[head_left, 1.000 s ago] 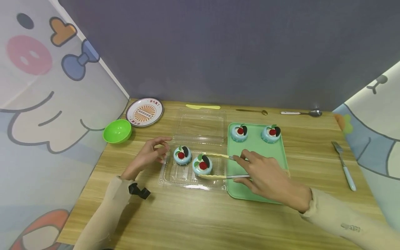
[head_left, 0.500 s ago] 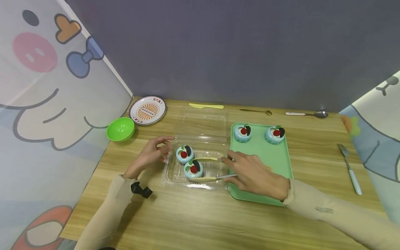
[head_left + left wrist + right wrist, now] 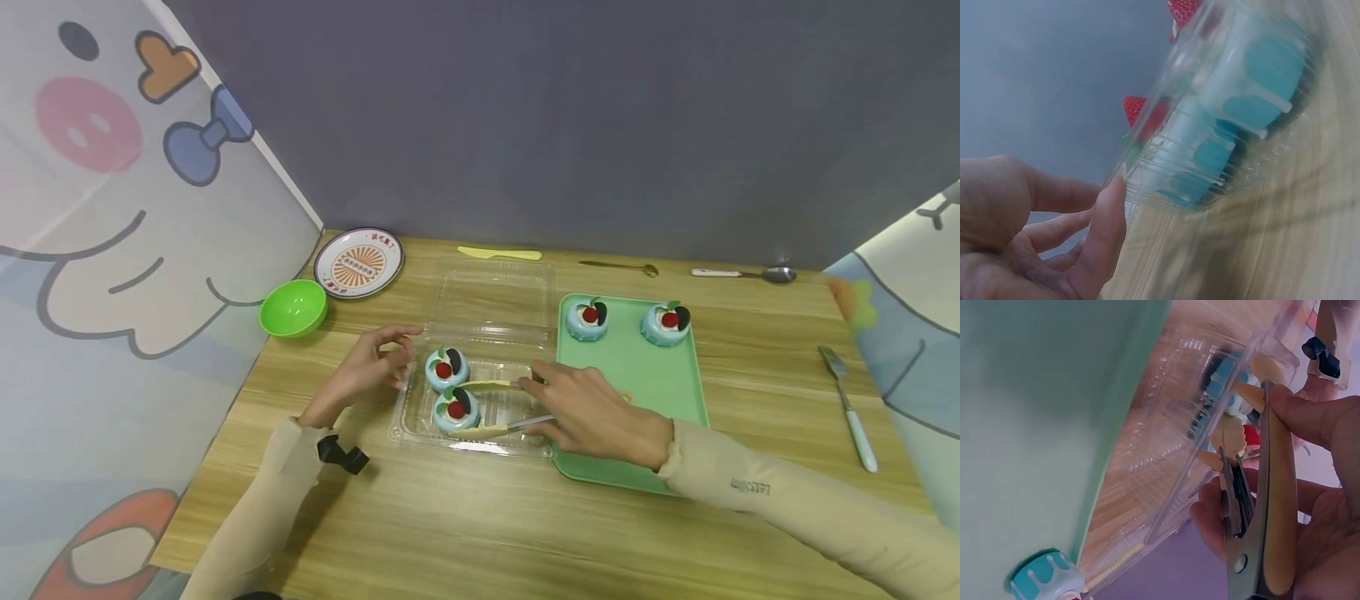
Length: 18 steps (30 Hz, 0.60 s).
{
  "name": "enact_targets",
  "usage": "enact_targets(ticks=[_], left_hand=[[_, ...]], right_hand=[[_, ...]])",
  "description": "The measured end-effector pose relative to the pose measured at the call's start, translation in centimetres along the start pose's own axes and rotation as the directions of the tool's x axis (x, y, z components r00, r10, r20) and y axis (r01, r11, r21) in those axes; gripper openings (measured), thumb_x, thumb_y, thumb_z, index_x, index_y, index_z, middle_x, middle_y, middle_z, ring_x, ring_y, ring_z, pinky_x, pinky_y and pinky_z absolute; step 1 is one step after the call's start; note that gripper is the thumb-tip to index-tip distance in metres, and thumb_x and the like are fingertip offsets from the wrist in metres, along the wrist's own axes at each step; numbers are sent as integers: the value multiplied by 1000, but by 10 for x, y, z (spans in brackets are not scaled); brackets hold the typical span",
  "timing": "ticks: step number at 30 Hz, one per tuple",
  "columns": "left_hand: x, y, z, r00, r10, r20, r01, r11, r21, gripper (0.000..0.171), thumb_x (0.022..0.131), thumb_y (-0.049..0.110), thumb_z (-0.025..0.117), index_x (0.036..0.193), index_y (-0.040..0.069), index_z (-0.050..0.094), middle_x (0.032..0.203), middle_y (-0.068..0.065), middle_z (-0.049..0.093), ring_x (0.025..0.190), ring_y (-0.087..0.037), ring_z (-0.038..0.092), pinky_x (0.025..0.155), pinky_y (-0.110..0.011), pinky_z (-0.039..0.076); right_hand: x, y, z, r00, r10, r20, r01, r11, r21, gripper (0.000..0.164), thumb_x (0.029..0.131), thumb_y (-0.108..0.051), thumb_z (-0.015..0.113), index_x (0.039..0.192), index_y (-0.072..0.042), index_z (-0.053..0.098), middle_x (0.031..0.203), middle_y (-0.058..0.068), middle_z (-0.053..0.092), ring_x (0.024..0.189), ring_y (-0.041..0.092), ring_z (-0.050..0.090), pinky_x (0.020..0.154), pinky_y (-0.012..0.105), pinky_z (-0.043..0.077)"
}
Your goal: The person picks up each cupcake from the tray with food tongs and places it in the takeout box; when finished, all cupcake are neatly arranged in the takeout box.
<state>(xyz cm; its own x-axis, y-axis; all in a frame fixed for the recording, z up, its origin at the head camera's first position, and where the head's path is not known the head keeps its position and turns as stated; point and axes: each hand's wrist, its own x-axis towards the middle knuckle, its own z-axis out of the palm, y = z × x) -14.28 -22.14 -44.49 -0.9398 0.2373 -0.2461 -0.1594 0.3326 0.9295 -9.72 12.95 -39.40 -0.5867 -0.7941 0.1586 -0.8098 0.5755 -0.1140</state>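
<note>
My right hand (image 3: 592, 417) grips a pair of tongs (image 3: 1279, 506) with tan tips and metal arms. Between the tong tips is a small light-blue cupcake (image 3: 454, 412), topped with a red berry, a dark cookie and green leaves. It sits low inside the clear plastic container (image 3: 480, 448), close against a matching cupcake (image 3: 446, 372) at the container's left. At the left side of the container, my left hand (image 3: 367, 367) pinches its rim between thumb and index finger, as the left wrist view shows. The container's lid (image 3: 495, 292) lies folded back.
A green tray (image 3: 637, 379) right of the container bears two more cupcakes (image 3: 587, 320). Farther left are a green bowl (image 3: 293, 308) and a plate (image 3: 359, 263). A yellow knife (image 3: 498, 253) and two spoons (image 3: 778, 274) line the back edge; a fork (image 3: 849, 408) lies right.
My right hand has moved left with the tongs, and the cupcake between the tips has shifted left, close to the other one. The left hand keeps its place at the container.
</note>
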Motion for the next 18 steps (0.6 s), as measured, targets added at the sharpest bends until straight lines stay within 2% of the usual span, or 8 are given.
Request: enact_targets(ticks=[12, 18], left_hand=[[-1, 1, -1, 1000, -2, 4, 2, 1000, 3, 41, 98, 6, 55, 138, 11, 53, 113, -17, 53, 68, -15, 61, 56, -34, 62], [0, 0, -1, 1000, -2, 10, 2, 1000, 4, 41, 98, 6, 55, 138, 11, 53, 113, -18, 53, 68, -15, 61, 56, -34, 62]], right_hand=[[1, 2, 1, 1000, 7, 21, -7, 1000, -19, 58, 79, -49, 78, 119, -11, 64, 95, 0, 57, 65, 9, 52, 38, 15, 28], [0, 4, 2, 1000, -7, -9, 6, 1000, -12, 57, 77, -48, 80, 117, -11, 64, 95, -1, 58, 67, 9, 53, 40, 15, 31]])
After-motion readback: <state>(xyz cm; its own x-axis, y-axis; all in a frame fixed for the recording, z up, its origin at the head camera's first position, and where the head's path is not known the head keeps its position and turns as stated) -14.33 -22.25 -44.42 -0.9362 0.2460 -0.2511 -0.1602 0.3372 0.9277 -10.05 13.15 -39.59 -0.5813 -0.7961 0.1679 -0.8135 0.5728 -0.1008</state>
